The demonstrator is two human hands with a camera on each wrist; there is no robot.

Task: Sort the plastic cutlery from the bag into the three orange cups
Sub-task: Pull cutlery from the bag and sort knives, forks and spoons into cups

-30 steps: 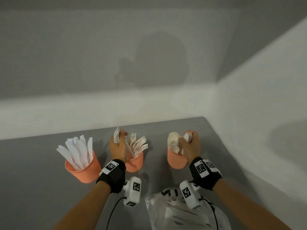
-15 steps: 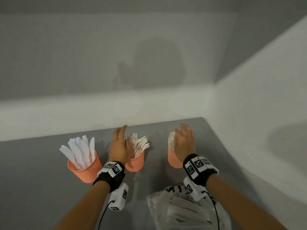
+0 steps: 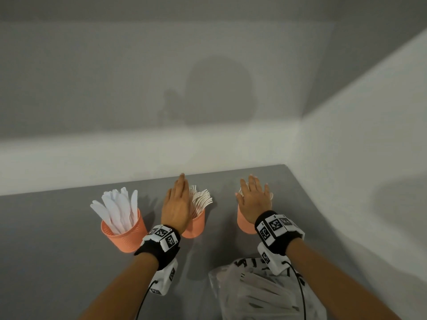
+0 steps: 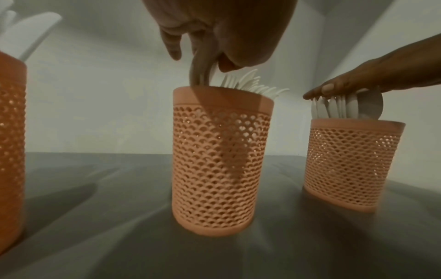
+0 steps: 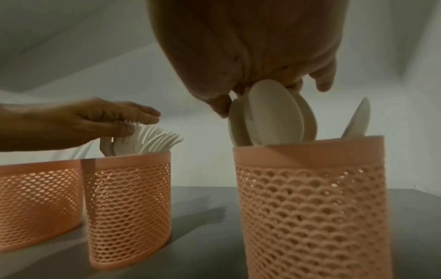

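Note:
Three orange mesh cups stand in a row on the grey table. The left cup (image 3: pixel 126 230) holds white knives (image 3: pixel 120 209). My left hand (image 3: pixel 177 200) lies flat, fingers straight, over the middle cup (image 3: pixel 196 225), touching the tops of the forks (image 3: pixel 203 199). My right hand (image 3: pixel 254 200) lies flat on the spoons (image 5: pixel 274 117) in the right cup (image 3: pixel 244 224). Neither hand holds anything. In the right wrist view the left hand (image 5: pixel 100 120) rests on the fork tines (image 5: pixel 157 139).
The clear plastic bag (image 3: pixel 261 294) with more white cutlery lies at the near edge, under my right forearm. White walls close in behind and on the right of the table (image 3: pixel 57 250). Cables hang from both wrist cameras.
A second ago each hand gripped cutlery above its cup. Both have let go, and their fingers have straightened flat over the forks and the spoons.

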